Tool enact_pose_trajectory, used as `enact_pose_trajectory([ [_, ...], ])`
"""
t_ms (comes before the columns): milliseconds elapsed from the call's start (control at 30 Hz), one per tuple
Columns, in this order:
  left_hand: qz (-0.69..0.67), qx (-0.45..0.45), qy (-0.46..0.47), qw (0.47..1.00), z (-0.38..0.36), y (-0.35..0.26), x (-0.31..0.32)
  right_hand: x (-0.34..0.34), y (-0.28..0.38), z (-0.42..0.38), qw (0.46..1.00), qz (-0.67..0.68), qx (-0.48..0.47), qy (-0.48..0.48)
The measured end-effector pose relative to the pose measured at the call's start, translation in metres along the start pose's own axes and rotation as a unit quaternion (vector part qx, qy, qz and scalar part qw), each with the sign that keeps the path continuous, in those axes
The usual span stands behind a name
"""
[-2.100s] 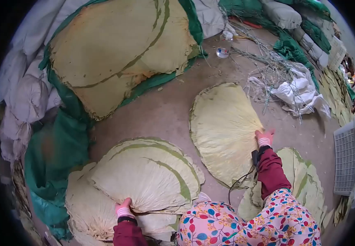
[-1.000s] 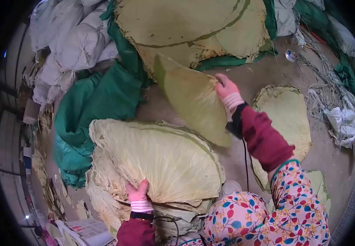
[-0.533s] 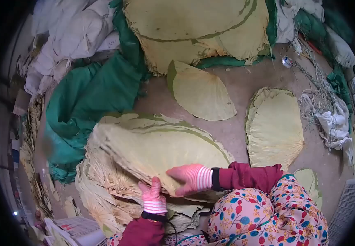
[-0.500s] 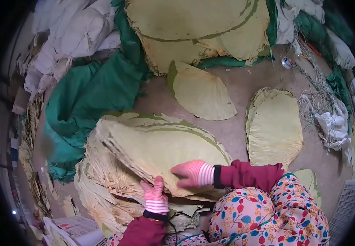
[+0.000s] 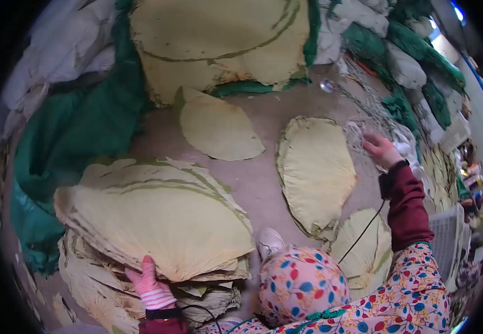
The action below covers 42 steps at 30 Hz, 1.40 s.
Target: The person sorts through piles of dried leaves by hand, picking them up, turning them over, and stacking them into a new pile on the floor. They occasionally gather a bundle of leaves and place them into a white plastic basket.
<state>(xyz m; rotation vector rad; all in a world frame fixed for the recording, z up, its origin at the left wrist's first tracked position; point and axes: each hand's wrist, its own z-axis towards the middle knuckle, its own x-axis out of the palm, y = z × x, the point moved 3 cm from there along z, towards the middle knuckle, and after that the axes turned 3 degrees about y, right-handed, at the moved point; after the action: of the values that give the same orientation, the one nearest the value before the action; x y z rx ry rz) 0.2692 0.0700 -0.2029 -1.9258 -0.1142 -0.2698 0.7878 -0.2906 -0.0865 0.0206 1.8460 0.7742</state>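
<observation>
A thick stack of large, dried, pale green leaves lies fanned out before me, on top of more wrinkled leaves. My left hand, in a pink striped glove, grips the stack's near edge with the thumb on top and the fingers underneath. At the far right my right hand has its fingers bent at a tangle of whitish strips. Whatever is between those fingertips is too small to make out. Close to this hand lies a second leaf stack, narrower and rounded.
Further leaves rest on the brown floor, one bunch beside my right knee. A big leaf pile sits on green cloth at the back. Green sheeting and white sacks line the left. A pale crate stands at right.
My right hand has left the top of the leaf stack and swung far right to the whitish strips. The left hand keeps its edge grip; the stack lies flatter. My view has turned right.
</observation>
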Motion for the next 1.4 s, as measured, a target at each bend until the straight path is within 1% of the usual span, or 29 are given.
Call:
enact_pose_trajectory([
  [67, 0.005, 0.015, 0.009, 1.000, -0.001, -0.008, -0.004, -0.047, -0.082, -0.067, 0.984, -0.109, 0.116, -0.081],
  [133, -0.001, 0.013, -0.020, 1.000, -0.012, -0.022, 0.003, -0.090, -0.121, -0.170, 0.932, -0.252, 0.223, -0.133],
  [167, -0.007, 0.023, -0.014, 1.000, -0.009, -0.020, -0.006, -0.118, -0.168, -0.220, 0.886, -0.269, 0.348, -0.146],
  [200, -0.009, 0.018, -0.017, 1.000, -0.010, -0.023, -0.009, -0.140, -0.203, -0.273, 0.852, -0.252, 0.392, -0.240],
  [267, -0.014, 0.007, -0.016, 1.000, -0.006, -0.020, -0.021, -0.174, -0.265, -0.362, 0.802, -0.250, 0.453, -0.300],
  [333, 0.012, 0.002, -0.001, 1.000, -0.006, -0.022, -0.021, -0.140, -0.245, -0.414, 0.808, -0.274, 0.483, -0.196],
  [367, 0.021, -0.007, -0.005, 1.000, -0.010, -0.025, -0.017, -0.108, -0.340, -0.453, 0.842, -0.296, 0.434, -0.123],
  [400, 0.019, -0.013, 0.027, 0.999, -0.015, -0.029, -0.012, -0.056, -0.325, -0.457, 0.869, -0.065, 0.486, -0.066],
  [433, 0.035, 0.003, 0.011, 0.999, -0.012, -0.026, -0.013, -0.002, -0.298, -0.461, 0.820, 0.142, 0.554, -0.021],
  [467, 0.240, 0.073, 0.046, 0.967, -0.018, -0.035, -0.008, 0.040, -0.240, -0.438, 0.826, 0.219, 0.518, 0.022],
  [500, 0.433, 0.144, 0.077, 0.886, -0.025, -0.044, -0.002, 0.081, -0.181, -0.416, 0.821, 0.297, 0.483, 0.067],
  [533, 0.465, 0.148, 0.099, 0.867, -0.014, -0.037, -0.012, 0.114, -0.150, -0.399, 0.825, 0.290, 0.451, 0.178],
  [567, 0.365, 0.085, 0.063, 0.925, -0.020, -0.039, -0.007, 0.149, -0.140, -0.386, 0.815, 0.287, 0.429, 0.263],
  [600, 0.260, 0.020, 0.025, 0.965, -0.028, -0.042, 0.006, 0.180, -0.131, -0.377, 0.814, 0.200, 0.377, 0.394],
  [633, 0.268, 0.022, 0.035, 0.963, -0.032, -0.041, 0.008, 0.191, -0.106, -0.369, 0.772, 0.196, 0.358, 0.488],
  [667, 0.162, -0.046, 0.009, 0.986, -0.035, -0.037, 0.006, 0.213, -0.114, -0.371, 0.729, 0.200, 0.364, 0.544],
  [700, 0.270, 0.026, 0.066, 0.960, -0.027, -0.031, -0.009, 0.217, -0.107, -0.372, 0.735, 0.193, 0.376, 0.531],
  [767, 0.461, 0.166, 0.170, 0.855, -0.014, -0.017, -0.040, 0.242, -0.134, -0.377, 0.747, 0.204, 0.345, 0.531],
  [833, 0.458, 0.160, 0.168, 0.858, -0.026, -0.022, -0.039, 0.239, -0.134, -0.375, 0.791, 0.171, 0.321, 0.492],
  [867, 0.457, 0.145, 0.161, 0.863, -0.035, -0.028, -0.034, 0.238, -0.130, -0.378, 0.786, 0.231, 0.332, 0.468],
  [900, 0.457, 0.129, 0.157, 0.866, -0.041, -0.031, -0.031, 0.237, -0.127, -0.380, 0.776, 0.291, 0.342, 0.443],
  [967, 0.477, 0.154, 0.138, 0.854, -0.042, -0.032, -0.036, 0.231, -0.106, -0.387, 0.652, 0.542, 0.387, 0.363],
  [1000, 0.485, 0.167, 0.129, 0.849, -0.041, -0.031, -0.039, 0.222, -0.090, -0.380, 0.781, 0.391, 0.261, 0.411],
  [1033, 0.513, 0.175, 0.122, 0.832, -0.038, -0.030, -0.043, 0.208, -0.066, -0.371, 0.874, 0.205, 0.137, 0.418],
  [1100, 0.562, 0.192, 0.110, 0.797, -0.033, -0.028, -0.049, 0.217, -0.062, -0.371, 0.905, 0.098, 0.127, 0.394],
  [1200, 0.596, 0.196, 0.113, 0.771, -0.036, -0.034, -0.047, 0.243, -0.075, -0.378, 0.912, 0.126, 0.031, 0.390],
  [1300, 0.558, 0.185, 0.116, 0.801, -0.041, -0.038, -0.047, 0.262, -0.128, -0.374, 0.920, 0.001, 0.185, 0.345],
  [1367, 0.562, 0.196, 0.093, 0.798, -0.059, -0.048, -0.034, 0.228, -0.169, -0.379, 0.936, 0.088, 0.313, 0.136],
  [1400, 0.563, 0.201, 0.082, 0.797, -0.065, -0.052, -0.031, 0.226, -0.217, -0.393, 0.965, 0.013, 0.252, 0.071],
])
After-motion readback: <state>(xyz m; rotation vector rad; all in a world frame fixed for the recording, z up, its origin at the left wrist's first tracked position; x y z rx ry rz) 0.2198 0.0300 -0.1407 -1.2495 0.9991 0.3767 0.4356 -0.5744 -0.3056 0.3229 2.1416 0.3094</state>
